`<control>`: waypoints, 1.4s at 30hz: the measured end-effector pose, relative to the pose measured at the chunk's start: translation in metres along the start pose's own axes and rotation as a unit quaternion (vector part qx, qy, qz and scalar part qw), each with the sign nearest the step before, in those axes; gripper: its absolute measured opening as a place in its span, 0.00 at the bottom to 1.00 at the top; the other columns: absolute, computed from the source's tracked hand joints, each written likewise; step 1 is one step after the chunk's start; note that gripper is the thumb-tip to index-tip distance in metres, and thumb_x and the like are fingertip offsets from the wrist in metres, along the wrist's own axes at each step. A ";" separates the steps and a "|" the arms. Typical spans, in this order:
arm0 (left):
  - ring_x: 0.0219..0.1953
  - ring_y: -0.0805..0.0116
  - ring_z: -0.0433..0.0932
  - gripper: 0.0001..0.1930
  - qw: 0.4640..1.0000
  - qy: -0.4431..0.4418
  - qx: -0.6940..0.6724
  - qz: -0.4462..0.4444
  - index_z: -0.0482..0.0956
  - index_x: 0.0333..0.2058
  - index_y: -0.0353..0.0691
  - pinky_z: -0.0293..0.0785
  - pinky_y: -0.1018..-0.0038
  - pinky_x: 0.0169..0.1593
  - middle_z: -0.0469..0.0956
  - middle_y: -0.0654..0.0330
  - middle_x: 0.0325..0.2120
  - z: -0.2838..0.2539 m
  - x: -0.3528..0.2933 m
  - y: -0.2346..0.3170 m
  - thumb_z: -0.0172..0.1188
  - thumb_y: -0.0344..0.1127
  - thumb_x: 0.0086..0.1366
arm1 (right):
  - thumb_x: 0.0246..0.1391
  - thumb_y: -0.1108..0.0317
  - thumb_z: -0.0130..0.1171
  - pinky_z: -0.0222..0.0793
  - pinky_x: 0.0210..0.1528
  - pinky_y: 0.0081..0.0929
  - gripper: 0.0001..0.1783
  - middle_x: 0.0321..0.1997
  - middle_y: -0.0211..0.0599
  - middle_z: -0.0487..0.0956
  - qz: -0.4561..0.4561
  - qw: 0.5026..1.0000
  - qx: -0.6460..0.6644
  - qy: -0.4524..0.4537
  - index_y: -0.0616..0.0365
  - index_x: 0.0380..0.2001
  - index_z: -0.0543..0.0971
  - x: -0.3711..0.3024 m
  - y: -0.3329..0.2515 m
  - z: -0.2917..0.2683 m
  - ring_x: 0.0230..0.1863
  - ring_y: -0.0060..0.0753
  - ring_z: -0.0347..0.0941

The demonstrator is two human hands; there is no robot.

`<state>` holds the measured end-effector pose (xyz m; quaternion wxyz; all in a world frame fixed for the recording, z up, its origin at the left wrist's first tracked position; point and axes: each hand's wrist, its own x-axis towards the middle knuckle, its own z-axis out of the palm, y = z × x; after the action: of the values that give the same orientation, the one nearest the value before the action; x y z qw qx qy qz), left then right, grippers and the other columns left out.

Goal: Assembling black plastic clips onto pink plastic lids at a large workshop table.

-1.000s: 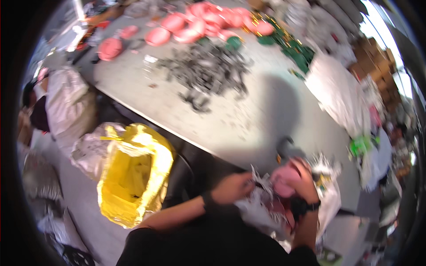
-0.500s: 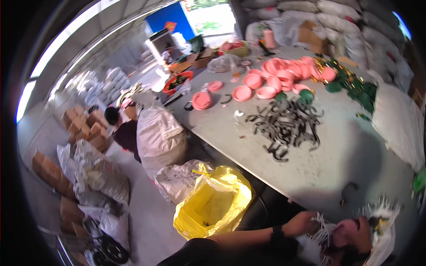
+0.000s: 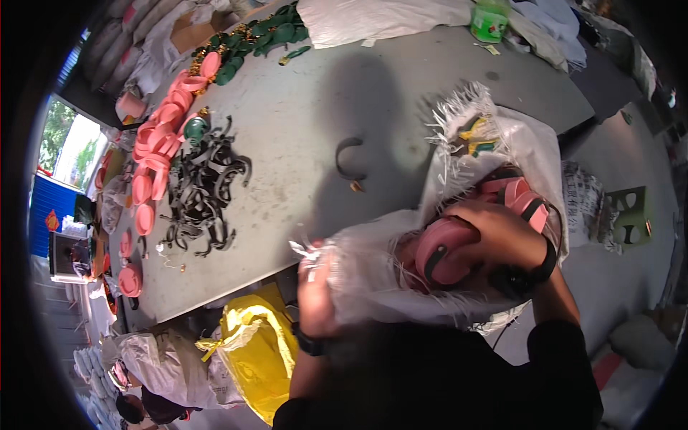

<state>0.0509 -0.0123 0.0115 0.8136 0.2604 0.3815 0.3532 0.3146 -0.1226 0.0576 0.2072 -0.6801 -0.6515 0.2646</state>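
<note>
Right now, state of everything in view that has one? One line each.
White sack: mouth open, rim frayed, pink pieces inside
Left hand: gripping the sack's rim, blurred
Right hand: gripping a pink round piece at the sack's mouth
Single black strap: curved, lying apart on the table
Black strap pile: loose, tangled
Green pieces: heaped
Yellow bag: crumpled, beside the table

Black strips [image 3: 204, 190], pink round pieces [image 3: 159, 140] on grey table [image 3: 279, 136]
</note>
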 end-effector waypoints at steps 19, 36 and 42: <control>0.30 0.81 0.69 0.03 0.990 -0.043 0.073 0.114 0.69 0.34 0.39 0.65 0.83 0.35 0.73 0.67 0.28 -0.029 -0.006 -0.005 0.47 0.26 0.61 | 0.32 0.71 0.67 0.65 0.32 0.28 0.16 0.23 0.38 0.73 0.011 0.995 -0.090 0.037 0.59 0.24 0.69 0.089 0.146 -0.052 0.28 0.34 0.70; 0.30 0.80 0.71 0.07 0.994 -0.094 -0.016 0.063 0.71 0.33 0.35 0.68 0.81 0.36 0.73 0.65 0.27 -0.058 -0.002 -0.012 0.46 0.21 0.57 | 0.52 0.67 0.55 0.65 0.33 0.21 0.10 0.31 0.28 0.74 0.023 0.904 0.386 0.184 0.54 0.38 0.69 0.154 0.030 -0.135 0.30 0.22 0.70; 0.33 0.79 0.72 0.05 0.981 -0.148 0.094 0.079 0.72 0.34 0.36 0.69 0.80 0.39 0.75 0.66 0.29 -0.068 0.002 -0.012 0.49 0.23 0.60 | 0.44 0.65 0.61 0.64 0.25 0.24 0.18 0.21 0.34 0.75 0.003 0.961 -0.041 0.273 0.57 0.39 0.71 0.291 0.075 -0.115 0.21 0.24 0.69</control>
<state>0.0017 -0.0078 -0.0365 0.8026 0.4145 0.2661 0.3364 0.4482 0.1701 0.0735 0.3479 -0.7365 -0.5785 0.0428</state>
